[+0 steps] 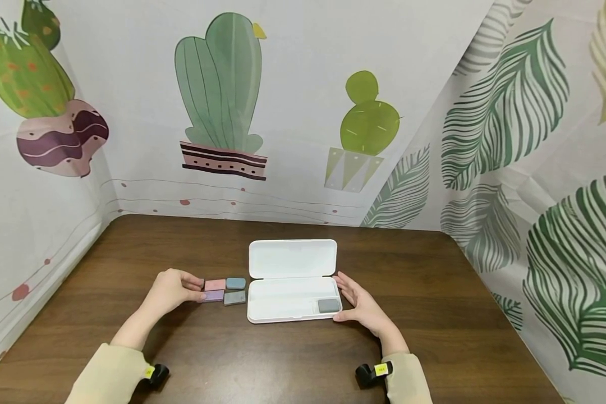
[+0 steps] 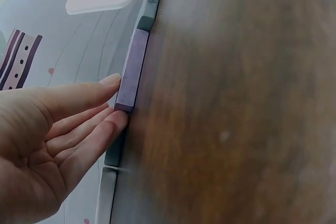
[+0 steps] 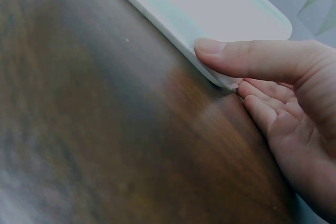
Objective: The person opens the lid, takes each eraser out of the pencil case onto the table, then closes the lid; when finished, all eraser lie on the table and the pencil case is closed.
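Observation:
My left hand (image 1: 171,293) pinches the left end of a small purple block (image 1: 213,295), thumb on its upper edge and a finger at its end. A pink block (image 1: 215,284), a blue block (image 1: 235,283) and a grey block (image 1: 234,298) lie beside it. In the left wrist view, a dark block (image 2: 115,153) and a pale block (image 2: 106,195) show below the fingers. My right hand (image 1: 361,306) holds the right end of a white case (image 1: 278,311), thumb at its front corner, fingers along its side. Its lid (image 1: 293,258) is raised; another grey block (image 1: 328,306) lies inside.
The brown wooden table (image 1: 293,359) runs to a white wall covering (image 1: 303,112) printed with cacti and leaves. Black wrist cameras (image 1: 156,377) sit by both sleeves. The case's raised lid stands toward the wall.

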`<state>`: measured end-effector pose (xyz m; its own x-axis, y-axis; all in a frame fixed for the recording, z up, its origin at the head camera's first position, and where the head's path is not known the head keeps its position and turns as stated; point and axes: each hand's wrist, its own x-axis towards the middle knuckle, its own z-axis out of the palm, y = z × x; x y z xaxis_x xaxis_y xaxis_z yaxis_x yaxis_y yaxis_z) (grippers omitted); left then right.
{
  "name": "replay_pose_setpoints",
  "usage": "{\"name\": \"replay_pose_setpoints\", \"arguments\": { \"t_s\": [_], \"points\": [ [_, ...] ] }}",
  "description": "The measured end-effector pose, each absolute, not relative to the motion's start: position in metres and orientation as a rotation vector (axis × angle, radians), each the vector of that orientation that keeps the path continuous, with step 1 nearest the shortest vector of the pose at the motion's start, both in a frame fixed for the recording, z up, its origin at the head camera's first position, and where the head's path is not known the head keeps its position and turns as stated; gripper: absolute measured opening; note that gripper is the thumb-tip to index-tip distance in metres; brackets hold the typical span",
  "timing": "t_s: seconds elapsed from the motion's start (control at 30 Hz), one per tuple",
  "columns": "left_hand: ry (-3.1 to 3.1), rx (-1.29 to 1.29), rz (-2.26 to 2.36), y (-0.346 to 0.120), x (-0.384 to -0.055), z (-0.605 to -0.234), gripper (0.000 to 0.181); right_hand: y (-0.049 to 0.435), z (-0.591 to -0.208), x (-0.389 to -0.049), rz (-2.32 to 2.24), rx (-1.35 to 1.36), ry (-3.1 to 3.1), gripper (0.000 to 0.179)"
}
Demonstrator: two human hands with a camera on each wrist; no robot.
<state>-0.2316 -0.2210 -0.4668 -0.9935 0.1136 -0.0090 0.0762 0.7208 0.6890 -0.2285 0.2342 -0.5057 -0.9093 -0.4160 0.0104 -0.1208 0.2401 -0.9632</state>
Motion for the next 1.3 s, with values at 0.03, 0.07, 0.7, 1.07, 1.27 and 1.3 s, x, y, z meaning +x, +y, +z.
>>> {"name": "replay_pose_setpoints", "arguments": {
  "t_s": [0.03, 0.07, 0.7, 1.07, 1.27, 1.3],
  "points": [
    [2.868, 0.161, 1.147, -0.221, -0.231, -0.467, 0.033, 0.234, -0.506, -0.228, -1.727, -0.502, 2.263, 0.103],
    [2.872, 0.168, 1.148, -0.221, -0.231, -0.467, 0.033, 0.234, -0.506, -0.228, -1.728, -0.501, 2.261, 0.104],
    [2.863, 0.516, 1.383, -0.184, -0.237, -0.459, 0.029, 0.233, -0.506, -0.227, -1.718, -0.488, 2.263, 0.104],
    [2.717, 0.595, 1.473, -0.138, -0.239, -0.452, 0.037, 0.235, -0.506, -0.228, -1.714, -0.498, 2.271, 0.104],
    [2.65, 0.714, 1.456, -0.111, -0.242, -0.457, 0.039, 0.235, -0.507, -0.229, -1.714, -0.501, 2.264, 0.104],
    [2.639, 0.738, 1.456, -0.107, -0.242, -0.458, 0.039, 0.235, -0.507, -0.229, -1.716, -0.502, 2.262, 0.104]
  ]
}}
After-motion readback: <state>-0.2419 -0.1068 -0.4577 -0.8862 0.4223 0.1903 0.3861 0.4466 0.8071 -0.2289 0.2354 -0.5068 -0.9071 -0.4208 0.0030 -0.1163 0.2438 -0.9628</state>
